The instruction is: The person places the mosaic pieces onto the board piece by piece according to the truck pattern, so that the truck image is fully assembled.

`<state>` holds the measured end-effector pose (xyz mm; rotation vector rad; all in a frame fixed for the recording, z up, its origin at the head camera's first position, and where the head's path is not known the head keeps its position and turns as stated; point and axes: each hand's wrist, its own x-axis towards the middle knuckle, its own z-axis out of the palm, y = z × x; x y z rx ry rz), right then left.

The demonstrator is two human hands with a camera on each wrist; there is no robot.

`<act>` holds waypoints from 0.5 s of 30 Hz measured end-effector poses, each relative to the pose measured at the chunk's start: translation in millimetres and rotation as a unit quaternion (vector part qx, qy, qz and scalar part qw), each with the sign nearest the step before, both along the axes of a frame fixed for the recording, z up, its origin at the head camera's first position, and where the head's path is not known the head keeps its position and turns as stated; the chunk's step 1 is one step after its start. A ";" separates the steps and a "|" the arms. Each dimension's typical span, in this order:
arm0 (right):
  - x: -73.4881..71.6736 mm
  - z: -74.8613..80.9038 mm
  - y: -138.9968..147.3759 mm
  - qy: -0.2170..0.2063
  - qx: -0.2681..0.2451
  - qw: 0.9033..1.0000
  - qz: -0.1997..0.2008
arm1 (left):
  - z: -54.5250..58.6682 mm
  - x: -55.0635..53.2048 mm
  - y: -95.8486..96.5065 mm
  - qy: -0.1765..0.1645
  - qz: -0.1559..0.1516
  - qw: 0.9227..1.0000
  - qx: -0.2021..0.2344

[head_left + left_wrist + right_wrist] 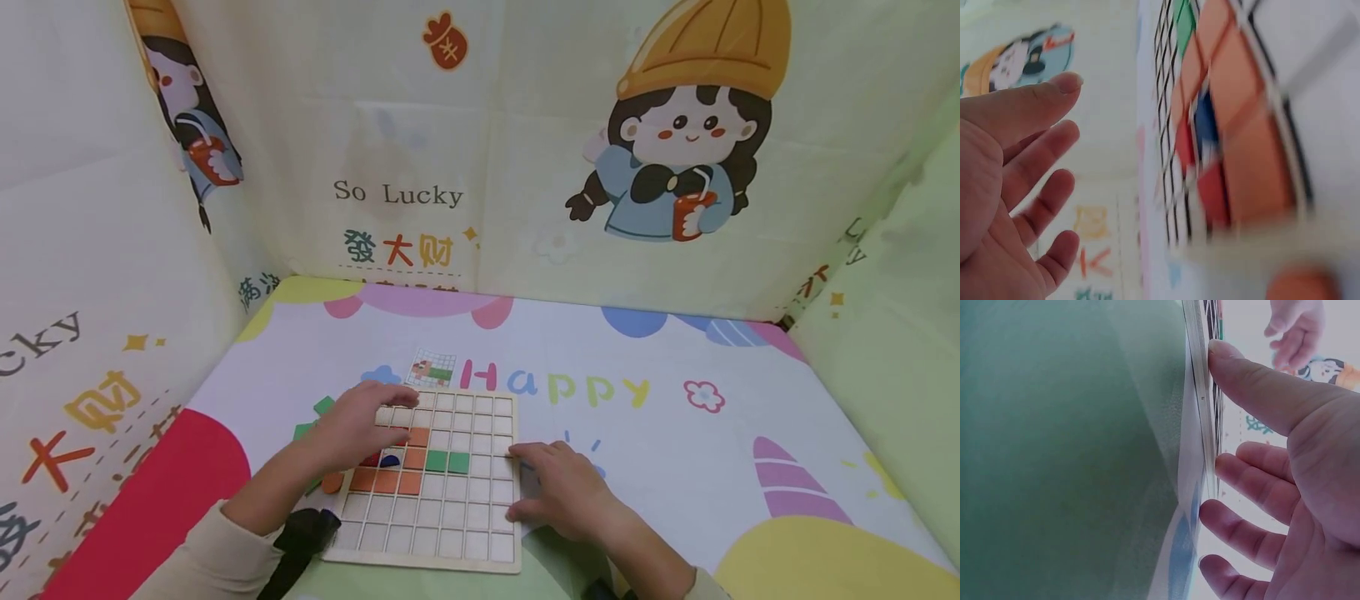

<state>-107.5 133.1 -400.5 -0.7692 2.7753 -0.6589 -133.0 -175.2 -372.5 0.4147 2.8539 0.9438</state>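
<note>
I have the grid board (pixel 450 543) lying flat on the table (pixel 645 467), left of the middle and well in from the far edge. Orange tiles (pixel 387 482), green tiles (pixel 459 462), red tiles (pixel 1213 194) and a blue piece (pixel 390 461) sit in its squares, and I think the thin bars are there to stop them sliding. My left hand (pixel 356 429) hangs over the board's left side, thumb and fingers apart and a little bent, with nothing in it. My right hand (pixel 566 492) is spread wide at the right edge, thumb tip against the rim, maybe to keep the board still. Loose green pieces (pixel 324 406) and an orange round piece (pixel 332 482) lie just past the left edge, likely kept handy. A small picture card (pixel 432 369) lies by the far edge, probably for easy looking.
</note>
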 end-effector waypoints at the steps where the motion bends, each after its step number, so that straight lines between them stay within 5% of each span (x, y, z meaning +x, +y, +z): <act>1: 0.0 0.3 0.1 0.001 0.001 1.000 -0.001 | 1.1 -0.1 -6.7 0.010 0.007 1.000 -0.006; 6: 0.2 0.3 0.1 -0.001 0.004 1.000 -0.003 | 0.9 1.1 -36.0 0.036 0.029 0.999 -0.019; 15: -0.1 -1.1 -0.7 -0.001 0.005 1.000 -0.001 | -9.2 0.3 -72.7 0.018 0.077 0.997 -0.023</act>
